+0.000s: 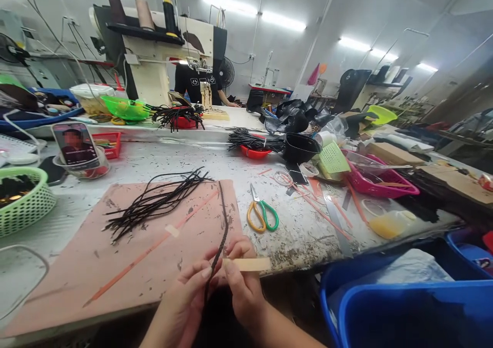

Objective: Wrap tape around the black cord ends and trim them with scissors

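A dark braided cord point(222, 235) runs from the pink sheet point(131, 255) down over the table's front edge. My left hand point(190, 286) pinches it between thumb and fingers. Close beside it, my right hand point(242, 281) is closed on a short beige strip point(254, 264), which sticks out to the right. The strip's inner end lies near the cord; whether they touch I cannot tell. Farther up the sheet lies a loose bunch of black cords point(157, 201). An orange-pink strip point(142, 255) crosses the sheet diagonally, with a small beige piece point(172, 230) on it.
Scissors point(262, 214) with one yellow and one green handle lie right of the sheet. Red bowls point(256, 153) of black cords stand farther back, near a sewing machine point(154, 45). A phone point(75, 145) leans at left. Blue bins point(404, 296) stand at right; a person point(196, 89) sits behind.
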### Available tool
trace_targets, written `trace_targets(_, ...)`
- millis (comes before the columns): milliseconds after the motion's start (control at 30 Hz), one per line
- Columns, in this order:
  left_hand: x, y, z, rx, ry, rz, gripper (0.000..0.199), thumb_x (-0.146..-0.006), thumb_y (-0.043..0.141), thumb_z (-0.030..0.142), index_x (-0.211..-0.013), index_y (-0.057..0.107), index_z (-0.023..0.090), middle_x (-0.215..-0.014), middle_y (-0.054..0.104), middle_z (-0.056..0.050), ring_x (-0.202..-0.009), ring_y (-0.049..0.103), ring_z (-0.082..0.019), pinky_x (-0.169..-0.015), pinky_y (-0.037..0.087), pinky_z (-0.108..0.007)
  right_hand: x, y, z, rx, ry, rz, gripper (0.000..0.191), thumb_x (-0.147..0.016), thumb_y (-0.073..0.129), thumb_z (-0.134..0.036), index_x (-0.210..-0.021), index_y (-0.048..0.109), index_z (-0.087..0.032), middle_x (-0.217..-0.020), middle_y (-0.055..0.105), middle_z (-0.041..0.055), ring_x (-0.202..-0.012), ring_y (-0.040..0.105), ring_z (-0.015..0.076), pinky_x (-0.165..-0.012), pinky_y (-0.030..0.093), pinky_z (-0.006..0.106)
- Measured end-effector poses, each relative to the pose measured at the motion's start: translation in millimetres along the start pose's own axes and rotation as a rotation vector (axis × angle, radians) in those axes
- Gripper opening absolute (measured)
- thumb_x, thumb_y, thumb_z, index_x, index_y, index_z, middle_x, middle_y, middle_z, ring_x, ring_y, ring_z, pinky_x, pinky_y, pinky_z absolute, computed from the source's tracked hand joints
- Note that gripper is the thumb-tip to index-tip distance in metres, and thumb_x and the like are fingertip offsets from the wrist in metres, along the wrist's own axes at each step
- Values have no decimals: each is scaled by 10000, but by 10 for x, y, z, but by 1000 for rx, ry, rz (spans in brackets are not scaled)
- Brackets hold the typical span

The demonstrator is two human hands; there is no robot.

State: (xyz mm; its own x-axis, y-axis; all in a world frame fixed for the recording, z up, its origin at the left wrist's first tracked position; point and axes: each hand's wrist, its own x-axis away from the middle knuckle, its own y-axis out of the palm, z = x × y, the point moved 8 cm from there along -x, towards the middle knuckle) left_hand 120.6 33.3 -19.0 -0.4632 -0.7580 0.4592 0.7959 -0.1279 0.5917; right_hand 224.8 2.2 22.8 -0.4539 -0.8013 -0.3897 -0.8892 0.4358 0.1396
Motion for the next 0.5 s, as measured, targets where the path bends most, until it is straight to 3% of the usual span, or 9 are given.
trace_targets(133,8,-42,21,15,12,66,152,-515,790,191,-619,682,169,-790,685,-5,-793,613,-152,-634,520,-165,16,136,-96,23,-73,-128,112,-762,452,-161,-799,378,-237,-808,414,9,-740,514,157,-669,455,331)
trace_targets(300,28,-105,25,21,-5,85,160,-529,780,191,-661,695,158,-757,682,-11,-802,613,-154,-662,514,-158,20,208,-212,230,-246,-187,298,-652,480,-27,-838,381,-237,-820,436,13,-803,519,160,-686,482,311)
trace_targets(500,31,-110,56,55,-22,53,151,-527,782,160,-649,691,156,-660,655,11,-671,601,-119,-613,508,-147,-17,225,-239,352,-298,-270,275,-691,504,-33,-867,440,-234,-845,500,29,-805,561,155,-650,494,278)
